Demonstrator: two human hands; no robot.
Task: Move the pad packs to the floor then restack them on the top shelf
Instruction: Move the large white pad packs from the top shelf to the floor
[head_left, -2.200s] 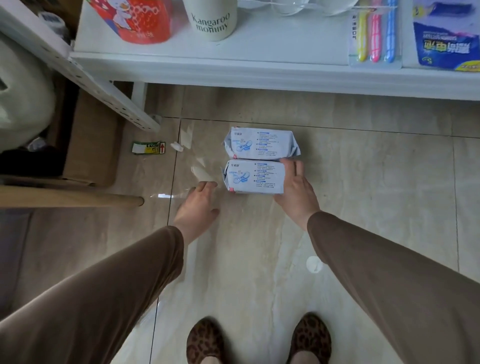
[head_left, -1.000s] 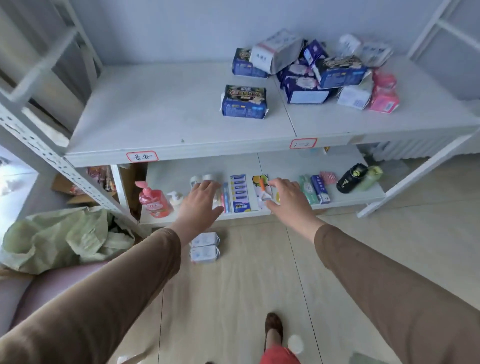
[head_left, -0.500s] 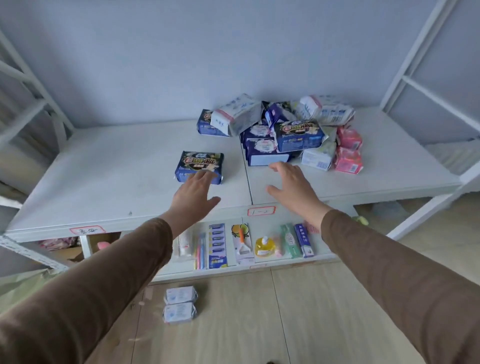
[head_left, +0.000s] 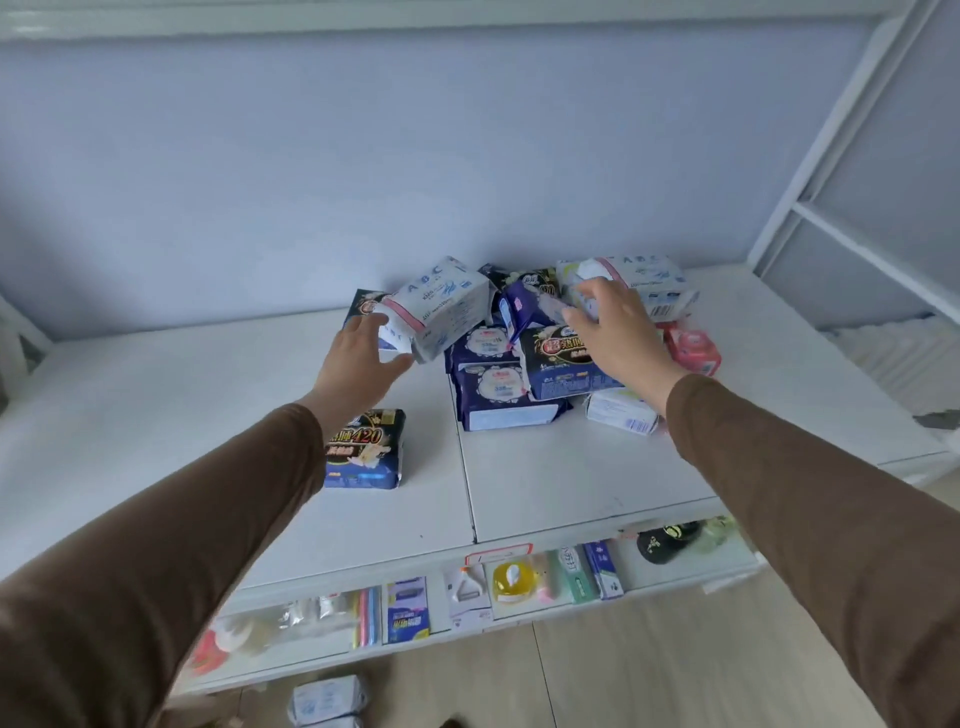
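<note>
Hands had risen from floor level to the top shelf (head_left: 545, 483); left hand (head_left: 358, 358), fingers spread, touched a white ABC pack (head_left: 441, 306); right hand (head_left: 618, 332) curled onto another white pack (head_left: 649, 286) atop the heap; two packs (head_left: 327, 701) already on the floor; next fetch underway.

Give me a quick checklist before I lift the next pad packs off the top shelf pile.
1. Left hand on the white ABC pack: ok, fingers touch its near end; a closed grip cannot be told.
2. Right hand on the second white pack: ok, fingers reach its left end.
3. Pile stable: not ok, the ABC pack sits tilted on other packs.
4. Lone dark blue pack out of the way: ok, it lies apart under the left wrist.
5. Floor spot free: cannot tell, only pale packs show at the frame's edge.
</note>
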